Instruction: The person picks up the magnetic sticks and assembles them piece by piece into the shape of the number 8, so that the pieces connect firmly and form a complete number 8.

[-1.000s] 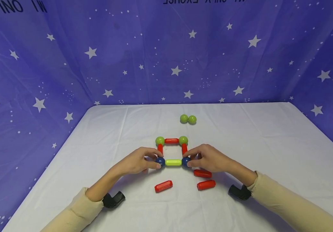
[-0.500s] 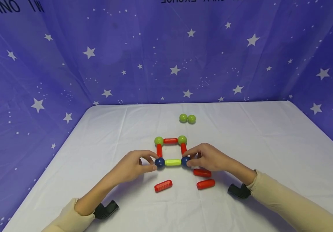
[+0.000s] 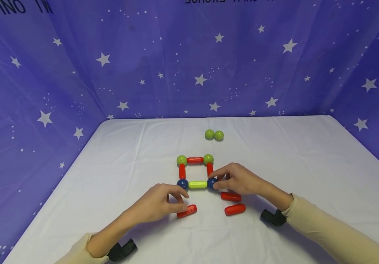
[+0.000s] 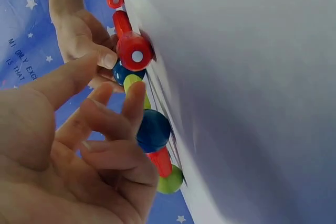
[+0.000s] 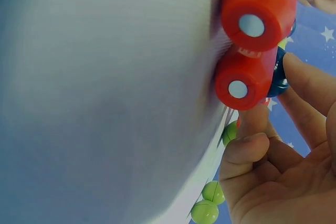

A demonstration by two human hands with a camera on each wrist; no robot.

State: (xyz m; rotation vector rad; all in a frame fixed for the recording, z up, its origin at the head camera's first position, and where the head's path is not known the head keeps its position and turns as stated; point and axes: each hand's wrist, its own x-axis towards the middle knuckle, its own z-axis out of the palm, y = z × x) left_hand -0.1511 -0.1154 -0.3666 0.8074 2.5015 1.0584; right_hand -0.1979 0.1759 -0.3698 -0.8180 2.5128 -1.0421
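In the head view, a square of magnetic rods and balls lies on the table. Its far corners are green balls, its near corners a left blue ball and a right blue ball. Red rods form three sides, a yellow-green rod the near one. My right hand pinches the right blue ball between thumb and fingers. Over a loose red rod hovers my left hand, thumb and fingers apart; its thumb covers part of that rod. The left wrist view shows nothing between those fingers.
Two more loose red rods, one farther and one nearer, lie by my right hand. A pair of green balls sits farther back. A purple star-patterned cloth hangs behind the white table.
My left hand has let go of the left blue ball and come back toward me, over the loose red rod. The right hand stays at its blue ball.
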